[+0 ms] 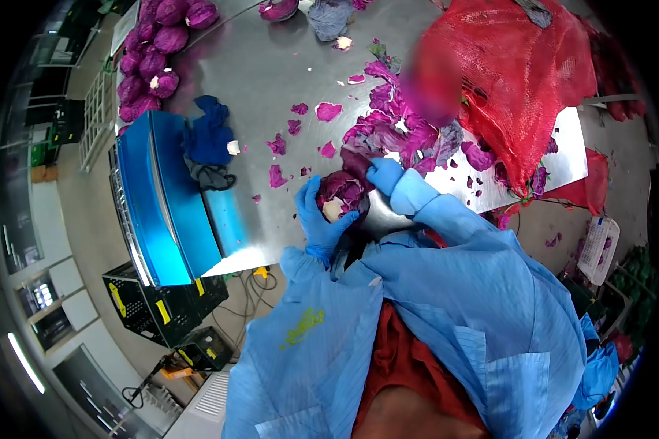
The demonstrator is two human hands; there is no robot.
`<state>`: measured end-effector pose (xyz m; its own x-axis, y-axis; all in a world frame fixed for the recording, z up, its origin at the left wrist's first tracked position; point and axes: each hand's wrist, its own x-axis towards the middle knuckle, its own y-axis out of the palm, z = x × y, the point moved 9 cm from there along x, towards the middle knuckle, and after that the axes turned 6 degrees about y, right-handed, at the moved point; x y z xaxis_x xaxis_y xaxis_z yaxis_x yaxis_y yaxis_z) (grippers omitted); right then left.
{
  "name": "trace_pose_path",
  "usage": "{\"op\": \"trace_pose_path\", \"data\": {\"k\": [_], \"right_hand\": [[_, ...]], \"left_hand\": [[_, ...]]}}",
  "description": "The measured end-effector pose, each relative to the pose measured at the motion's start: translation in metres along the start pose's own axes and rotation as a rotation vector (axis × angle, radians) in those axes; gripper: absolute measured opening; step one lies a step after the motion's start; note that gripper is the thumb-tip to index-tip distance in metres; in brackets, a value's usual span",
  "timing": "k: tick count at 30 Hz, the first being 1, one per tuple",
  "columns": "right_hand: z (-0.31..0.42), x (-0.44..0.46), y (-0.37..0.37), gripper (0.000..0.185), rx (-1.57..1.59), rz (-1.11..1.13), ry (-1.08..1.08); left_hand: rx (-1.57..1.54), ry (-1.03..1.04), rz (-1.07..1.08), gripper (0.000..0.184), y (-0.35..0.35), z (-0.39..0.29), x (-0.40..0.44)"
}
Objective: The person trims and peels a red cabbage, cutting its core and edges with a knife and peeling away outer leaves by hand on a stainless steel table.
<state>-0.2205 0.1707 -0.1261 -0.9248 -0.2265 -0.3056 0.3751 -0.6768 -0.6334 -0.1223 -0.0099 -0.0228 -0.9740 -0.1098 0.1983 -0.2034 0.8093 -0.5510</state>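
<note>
A purple cabbage (346, 192) with a pale cut stem is held near the front edge of the metal table (271, 80). My left hand (321, 219), in a blue glove, is wrapped round its left and lower side. My right hand (385, 175), also gloved, is closed at the cabbage's upper right, on a dark purple outer leaf (356, 162) beside the head. Loose purple leaves (395, 124) are heaped just beyond my right hand, and small leaf scraps (328, 112) are scattered to the left.
Several purple cabbages (154, 62) are piled at the back left. A blue metal box (157, 197) stands at the table's left edge beside a blue cloth (211, 132). Red mesh sacks (512, 66) lie at the right. Black crates (154, 307) are on the floor.
</note>
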Motion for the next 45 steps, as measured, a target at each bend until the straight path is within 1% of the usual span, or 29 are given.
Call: {"op": "trace_pose_path", "data": {"k": [1,3,6,7,8,11,13,15,16,18,19,21,23,26,30,32,35,36,39,40,41,42,43,45], "right_hand": [[-0.015,0.001,-0.006,0.026,0.003,-0.036,0.067],[-0.038,0.0,-0.015,0.027,-0.063,-0.021,0.118],[-0.059,-0.006,-0.043,0.028,-0.067,-0.159,0.221],[-0.057,-0.008,-0.061,0.031,-0.065,-0.197,0.266],[-0.054,-0.012,-0.07,0.046,-0.047,-0.085,0.294],[0.044,-0.041,-0.096,0.059,-0.068,-0.129,-0.133],[0.084,-0.048,-0.071,0.068,0.031,0.208,-0.15],[0.111,-0.051,-0.049,0.064,0.012,0.277,-0.296],[0.115,-0.052,-0.033,0.055,-0.029,0.245,-0.415],[0.104,-0.043,-0.012,0.047,-0.012,0.289,-0.383],[0.101,-0.04,-0.006,0.043,-0.006,0.311,-0.369],[0.108,-0.046,-0.002,0.043,-0.209,0.282,-0.465],[0.119,-0.053,-0.001,0.043,-0.412,0.245,-0.552],[0.118,-0.054,0.006,0.048,-0.448,0.192,-0.581],[0.122,-0.05,0.008,0.042,-0.419,0.198,-0.629],[0.127,-0.049,0.004,0.036,-0.416,0.229,-0.666],[0.124,-0.033,0.008,0.029,-0.501,0.304,-0.6],[0.114,-0.021,0.007,0.026,-0.476,0.366,-0.345],[0.102,-0.009,-0.007,0.025,-0.403,0.228,-0.266],[0.094,-0.003,-0.017,0.025,-0.111,0.089,-0.315],[0.073,0.005,-0.016,0.028,-0.099,0.086,-0.306],[0.073,0.008,-0.028,0.031,-0.087,0.083,-0.298],[0.059,0.012,-0.034,0.036,0.158,0.117,-0.088],[0.095,-0.014,-0.045,0.044,0.149,0.152,-0.237]], "left_hand": [[-0.028,-0.014,-0.013,0.1,-0.002,0.003,0.0],[-0.089,-0.044,-0.04,0.101,-0.004,0.007,-0.002],[-0.142,-0.106,0.011,0.103,-0.003,0.01,0.001],[-0.118,-0.07,0.037,0.103,-0.001,0.009,0.004],[-0.093,-0.033,0.063,0.104,0.0,0.007,0.006],[-0.048,0.037,0.12,0.104,0.004,-0.001,0.011],[-0.036,0.069,0.148,0.104,0.008,-0.006,0.014],[-0.024,0.097,0.173,0.103,0.008,-0.01,0.018],[-0.038,0.067,0.212,0.104,0.009,-0.01,0.019],[-0.068,0.004,0.288,0.105,0.013,-0.011,0.018],[-0.059,0.052,0.27,0.106,0.013,-0.01,0.016],[-0.038,0.141,0.232,0.108,0.014,-0.01,0.014],[-0.084,0.051,0.245,0.11,0.012,-0.008,0.017],[-0.149,-0.026,0.258,0.113,0.014,-0.005,0.019],[-0.193,-0.046,0.21,0.116,0.013,0.0,0.019],[-0.136,-0.026,0.21,0.117,0.014,0.008,0.018],[-0.09,0.007,0.199,0.118,0.015,0.013,0.013],[-0.081,0.019,0.192,0.118,0.014,0.01,0.014],[0.072,0.066,0.236,0.12,0.012,0.0,0.012],[0.056,0.072,0.225,0.119,0.01,-0.002,0.012],[0.04,0.078,0.212,0.119,0.008,-0.004,0.013],[0.023,0.083,0.2,0.119,0.007,-0.005,0.012],[0.011,0.061,0.204,0.119,0.007,-0.004,0.012],[-0.015,0.015,0.215,0.117,0.008,-0.001,0.011]]}}
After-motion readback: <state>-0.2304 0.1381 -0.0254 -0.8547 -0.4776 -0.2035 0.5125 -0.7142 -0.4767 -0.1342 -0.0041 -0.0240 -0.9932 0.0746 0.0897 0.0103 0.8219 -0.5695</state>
